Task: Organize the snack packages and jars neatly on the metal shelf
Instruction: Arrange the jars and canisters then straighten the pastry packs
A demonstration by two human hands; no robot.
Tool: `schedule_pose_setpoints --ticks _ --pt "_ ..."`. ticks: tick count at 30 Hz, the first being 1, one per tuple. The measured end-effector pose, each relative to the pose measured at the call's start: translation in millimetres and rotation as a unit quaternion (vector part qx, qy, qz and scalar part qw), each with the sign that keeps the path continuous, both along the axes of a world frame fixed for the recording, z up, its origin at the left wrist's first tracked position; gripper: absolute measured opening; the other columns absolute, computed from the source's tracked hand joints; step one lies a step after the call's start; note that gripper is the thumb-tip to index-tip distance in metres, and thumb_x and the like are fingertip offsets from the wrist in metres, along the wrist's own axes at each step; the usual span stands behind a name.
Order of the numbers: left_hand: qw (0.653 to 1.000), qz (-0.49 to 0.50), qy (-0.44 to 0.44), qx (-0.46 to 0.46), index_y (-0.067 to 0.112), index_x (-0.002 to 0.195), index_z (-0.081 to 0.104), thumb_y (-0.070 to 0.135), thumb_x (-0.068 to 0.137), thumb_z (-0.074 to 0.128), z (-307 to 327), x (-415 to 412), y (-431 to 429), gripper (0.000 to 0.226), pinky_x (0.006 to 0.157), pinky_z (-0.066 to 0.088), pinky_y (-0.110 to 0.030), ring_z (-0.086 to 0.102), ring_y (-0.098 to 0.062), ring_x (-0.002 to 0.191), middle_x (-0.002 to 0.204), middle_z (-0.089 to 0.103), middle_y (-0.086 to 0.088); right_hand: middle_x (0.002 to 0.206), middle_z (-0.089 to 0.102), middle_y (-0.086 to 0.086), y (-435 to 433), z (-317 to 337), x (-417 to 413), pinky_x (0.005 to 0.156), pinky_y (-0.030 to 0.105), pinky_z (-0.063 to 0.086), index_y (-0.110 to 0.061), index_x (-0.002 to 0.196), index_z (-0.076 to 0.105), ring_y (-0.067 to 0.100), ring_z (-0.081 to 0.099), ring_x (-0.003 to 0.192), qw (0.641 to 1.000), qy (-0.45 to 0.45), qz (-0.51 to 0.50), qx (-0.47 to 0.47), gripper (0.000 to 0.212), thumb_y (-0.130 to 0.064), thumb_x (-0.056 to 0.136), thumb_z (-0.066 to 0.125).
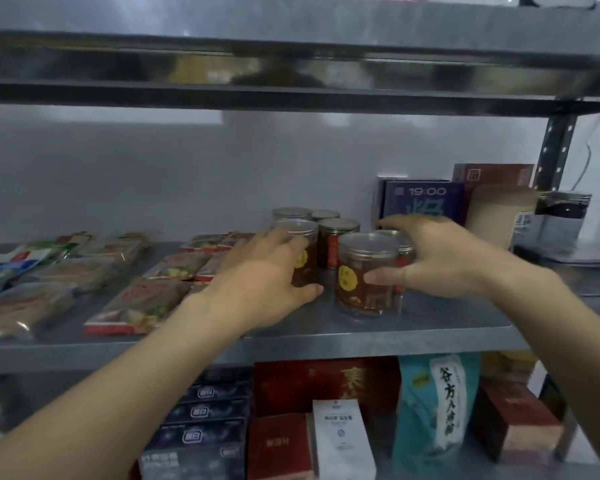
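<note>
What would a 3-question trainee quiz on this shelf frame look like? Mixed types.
1. True or false: the front jar lies on its side.
2. Which hand touches the front jar? A) left hand B) right hand C) neither
3. Fill in: the flat snack packs lie to the ____ of the jars.

Key: 1 false, it stands upright on the shelf. 2 B, thumb on its side, fingers over the lid. 3 left.
</note>
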State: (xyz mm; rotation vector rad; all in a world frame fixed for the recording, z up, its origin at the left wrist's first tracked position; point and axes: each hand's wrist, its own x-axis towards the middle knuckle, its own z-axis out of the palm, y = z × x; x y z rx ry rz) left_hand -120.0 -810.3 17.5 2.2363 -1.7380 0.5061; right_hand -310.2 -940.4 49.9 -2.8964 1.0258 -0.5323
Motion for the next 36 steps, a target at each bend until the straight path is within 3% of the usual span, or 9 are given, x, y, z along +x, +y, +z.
schedule_pose_setpoints --ticks 5,9,14,18,21,26,30,34,36 --pt "1.0 0.006 0.03 -0.007 0.027 0.146 0.03 0.06 0.086 0.052 -24.1 -40.0 -7.1 0.071 0.108 0.032 -0.037 0.031 -0.023 0.135 0.148 0.034 0.0 0.137 0.054 -0.005 -9.7 -33.5 -21.4 0.097 0.033 0.046 -0.03 0.141 0.041 0.018 0.05 0.124 0.991 -0.119 0.027 0.054 0.081 -0.063 0.073 0.07" --pt "0.998 0.002 0.064 -0.01 0.031 0.139 0.034 0.057 0.084 0.059 -36.5 -54.7 -24.8 0.066 0.101 0.039 -0.037 0.039 -0.02 0.126 0.139 0.042 0.003 0.135 0.055 -0.006 -21.3 -49.5 -24.1 0.101 0.036 0.045 -0.034 0.14 0.039 0.019 0.05 0.125 0.976 -0.186 0.042 0.11 0.076 -0.054 0.075 0.073" --pt "0.941 -0.021 0.323 -0.094 0.028 0.143 0.033 0.042 0.077 0.076 -41.8 -48.9 -49.3 0.081 0.099 0.038 -0.027 0.042 -0.016 0.131 0.139 0.048 0.007 0.135 0.057 -0.005 -32.7 -58.7 -9.8 0.101 0.041 0.048 -0.032 0.139 0.043 0.018 0.055 0.122 0.948 -0.249 0.04 0.195 0.075 -0.056 0.074 0.074" --pt "0.873 -0.103 0.462 -0.116 0.031 0.14 0.038 0.021 0.078 0.078 -54.8 -45.5 -59.4 0.074 0.104 0.042 -0.027 0.05 -0.007 0.124 0.13 0.055 0.013 0.114 0.062 -0.012 -30.6 -65.2 4.7 0.091 0.028 0.05 -0.028 0.13 0.05 0.012 0.061 0.11 0.923 -0.31 0.046 0.221 0.069 -0.049 0.071 0.08" --pt "0.875 -0.077 0.44 -0.185 0.029 0.139 0.043 0.014 0.081 0.074 -58.8 -46.1 -58.7 0.067 0.095 0.046 -0.024 0.055 -0.008 0.115 0.119 0.058 0.014 0.11 0.06 -0.013 -25.4 -69.2 15.1 0.088 0.025 0.049 -0.026 0.132 0.049 0.011 0.059 0.109 0.917 -0.334 0.04 0.213 0.079 -0.049 0.065 0.084" --pt "0.872 -0.039 0.416 -0.257 0.029 0.132 0.054 0.015 0.081 0.075 -59.5 -38.9 -43.2 0.057 0.094 0.052 -0.031 0.062 -0.007 0.102 0.115 0.067 0.007 0.116 0.06 -0.009 -16.2 -72.3 39.9 0.096 0.039 0.052 -0.02 0.131 0.048 0.015 0.059 0.111 0.9 -0.356 0.07 0.241 0.078 -0.044 0.066 0.085" --pt "0.885 -0.032 0.368 -0.283 0.032 0.131 0.055 0.021 0.083 0.073 -59.6 -25.8 -23.2 0.052 0.082 0.039 -0.005 0.051 0.003 0.102 0.116 0.058 0.015 0.126 0.062 -0.005 -9.2 -77.9 60.4 0.1 0.039 0.05 -0.022 0.136 0.045 0.013 0.059 0.115 0.879 -0.363 0.107 0.29 0.081 -0.046 0.069 0.082" --pt "0.866 0.007 0.379 -0.325 0.031 0.124 0.055 0.025 0.077 0.078 -67.0 -14.0 -16.2 0.053 0.092 0.05 -0.035 0.055 -0.01 0.108 0.117 0.06 0.009 0.131 0.06 -0.003 -1.5 -78.5 74.1 0.105 0.039 0.046 -0.019 0.143 0.038 0.013 0.055 0.122 0.868 -0.351 0.145 0.322 0.082 -0.041 0.075 0.079" --pt "0.859 0.01 0.393 -0.33 0.031 0.124 0.053 0.024 0.075 0.08 -68.3 -11.4 -14.7 0.056 0.094 0.05 -0.041 0.055 -0.013 0.111 0.118 0.06 0.009 0.132 0.06 -0.004 1.2 -79.9 77.9 0.106 0.036 0.045 -0.018 0.142 0.039 0.01 0.055 0.122 0.864 -0.345 0.162 0.33 0.077 -0.038 0.078 0.077"
